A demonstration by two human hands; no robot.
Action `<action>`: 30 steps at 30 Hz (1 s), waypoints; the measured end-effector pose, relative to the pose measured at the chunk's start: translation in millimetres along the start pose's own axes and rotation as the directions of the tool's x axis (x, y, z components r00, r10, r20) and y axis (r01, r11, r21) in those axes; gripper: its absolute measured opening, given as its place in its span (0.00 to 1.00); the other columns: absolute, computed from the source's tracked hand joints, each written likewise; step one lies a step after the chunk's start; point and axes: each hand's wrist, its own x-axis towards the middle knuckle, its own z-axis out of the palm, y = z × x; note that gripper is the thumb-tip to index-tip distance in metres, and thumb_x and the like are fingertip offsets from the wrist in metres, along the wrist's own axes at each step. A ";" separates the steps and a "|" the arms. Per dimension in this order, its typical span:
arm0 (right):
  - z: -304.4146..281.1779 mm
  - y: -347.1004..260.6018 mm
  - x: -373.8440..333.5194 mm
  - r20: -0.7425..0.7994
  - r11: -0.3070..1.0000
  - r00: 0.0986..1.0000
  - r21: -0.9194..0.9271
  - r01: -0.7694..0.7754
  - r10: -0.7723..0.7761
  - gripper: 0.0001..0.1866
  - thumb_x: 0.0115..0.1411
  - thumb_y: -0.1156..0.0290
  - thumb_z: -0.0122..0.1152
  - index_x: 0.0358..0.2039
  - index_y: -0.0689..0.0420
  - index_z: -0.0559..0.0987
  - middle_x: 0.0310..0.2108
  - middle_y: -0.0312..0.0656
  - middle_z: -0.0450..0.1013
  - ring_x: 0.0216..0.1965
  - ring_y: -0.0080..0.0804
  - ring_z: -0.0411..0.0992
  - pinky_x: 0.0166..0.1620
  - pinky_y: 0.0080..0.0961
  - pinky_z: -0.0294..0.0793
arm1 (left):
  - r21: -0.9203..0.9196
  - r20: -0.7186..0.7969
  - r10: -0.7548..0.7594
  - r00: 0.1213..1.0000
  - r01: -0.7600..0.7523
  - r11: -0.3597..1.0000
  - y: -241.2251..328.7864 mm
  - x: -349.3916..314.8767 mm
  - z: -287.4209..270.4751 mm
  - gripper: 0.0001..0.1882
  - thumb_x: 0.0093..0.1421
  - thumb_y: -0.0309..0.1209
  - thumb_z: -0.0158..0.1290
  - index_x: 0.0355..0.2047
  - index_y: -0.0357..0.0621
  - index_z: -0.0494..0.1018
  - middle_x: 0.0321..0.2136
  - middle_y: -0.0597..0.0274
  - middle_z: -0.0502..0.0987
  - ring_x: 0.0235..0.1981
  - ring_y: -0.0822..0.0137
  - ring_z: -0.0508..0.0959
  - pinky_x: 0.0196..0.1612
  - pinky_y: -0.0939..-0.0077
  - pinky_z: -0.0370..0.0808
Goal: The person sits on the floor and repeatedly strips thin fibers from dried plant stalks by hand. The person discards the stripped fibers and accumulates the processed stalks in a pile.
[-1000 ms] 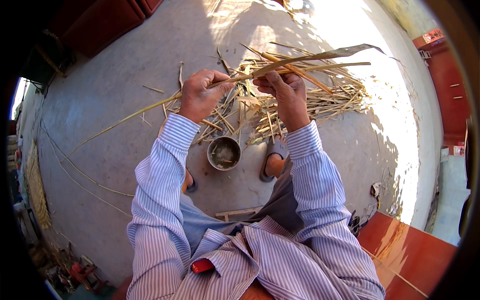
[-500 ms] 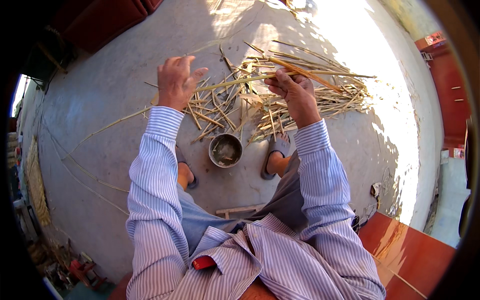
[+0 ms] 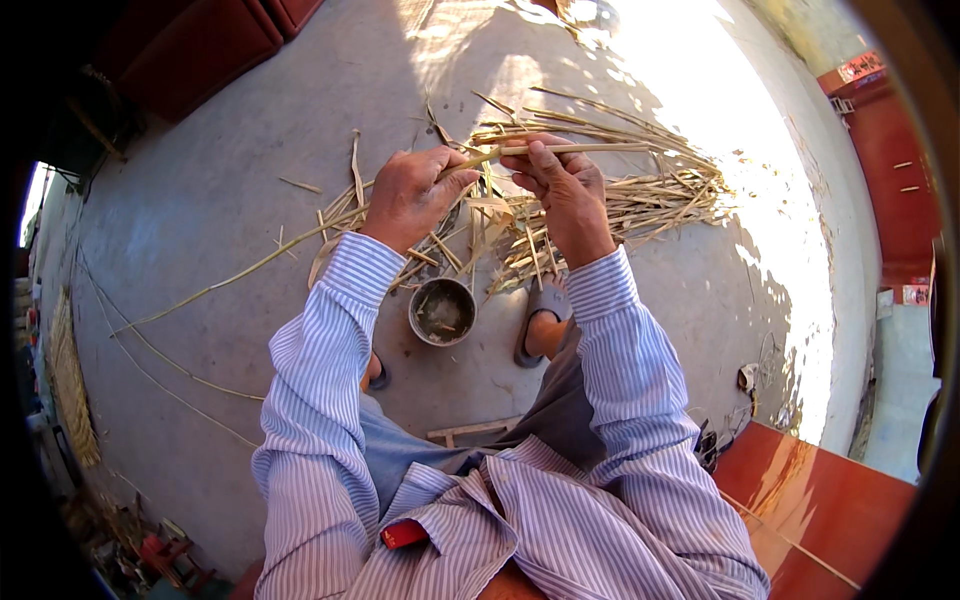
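A long, thin, pale reed stalk (image 3: 600,148) runs across both of my hands, its thin end trailing down to the left over the floor. My left hand (image 3: 412,195) is closed, pinching the stalk between thumb and fingers. Close by on the right, my right hand (image 3: 565,195) grips the thicker part with thumb and fingertips. A short length of stalk shows between the two hands. Below and behind them, a heap of dry stalks (image 3: 665,195) and torn husks lies on the concrete.
A round metal bowl (image 3: 415,327) of murky liquid stands between my feet. Two thin strands (image 3: 190,375) lie on the floor at left. A small wooden stool frame (image 3: 470,428) sits below the bowl. A reddish-brown board (image 3: 800,490) is at lower right, red furniture (image 3: 200,55) at upper left.
My left hand, spread and off the stalk before, has come right and closed on it. My right hand has shifted slightly left. The orange-brown strip in it is no longer seen there.
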 end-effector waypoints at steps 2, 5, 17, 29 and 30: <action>11.3 5.2 -6.4 0.064 0.999 0.998 0.026 -0.023 0.022 0.13 0.65 0.66 0.56 0.46 0.60 0.74 0.40 0.44 0.78 0.39 0.30 0.78 0.41 0.21 0.78 | -0.085 -0.055 -0.005 0.998 0.000 0.996 4.5 1.3 5.5 0.08 0.56 0.33 0.59 0.31 0.41 0.78 0.24 0.57 0.79 0.22 0.63 0.77 0.26 0.71 0.72; 10.5 3.0 -5.1 -0.032 0.998 0.999 0.056 0.007 -0.005 0.15 0.64 0.63 0.57 0.44 0.62 0.75 0.39 0.44 0.78 0.38 0.29 0.78 0.38 0.18 0.78 | -0.306 0.005 -0.158 0.987 0.152 0.940 2.7 3.3 7.7 0.07 0.57 0.29 0.60 0.32 0.38 0.77 0.25 0.61 0.80 0.25 0.71 0.77 0.30 0.78 0.73; 15.7 2.1 -7.3 -0.124 0.987 0.987 0.137 -0.083 0.101 0.13 0.63 0.64 0.60 0.35 0.62 0.74 0.32 0.47 0.78 0.32 0.31 0.79 0.32 0.18 0.80 | 0.246 -0.249 0.365 0.897 -0.306 0.920 -2.9 0.0 12.3 0.09 0.48 0.31 0.64 0.25 0.48 0.74 0.21 0.64 0.74 0.23 0.58 0.73 0.29 0.64 0.67; 26.4 3.4 -13.8 0.002 0.935 0.947 -0.152 0.319 -0.323 0.10 0.64 0.72 0.57 0.40 0.65 0.74 0.32 0.44 0.78 0.35 0.28 0.79 0.35 0.19 0.79 | -0.577 0.381 -0.434 0.816 0.577 0.578 -0.7 10.8 -17.7 0.13 0.59 0.38 0.60 0.29 0.40 0.74 0.20 0.66 0.76 0.15 0.83 0.65 0.18 0.90 0.59; 26.5 2.3 -15.5 0.042 0.916 0.935 -0.187 0.354 -0.353 0.09 0.64 0.72 0.57 0.40 0.65 0.75 0.32 0.43 0.78 0.35 0.27 0.79 0.36 0.19 0.79 | -0.583 0.444 -0.419 0.792 0.610 0.536 -4.6 9.4 -20.9 0.13 0.58 0.38 0.60 0.29 0.40 0.74 0.20 0.66 0.76 0.15 0.83 0.65 0.17 0.90 0.59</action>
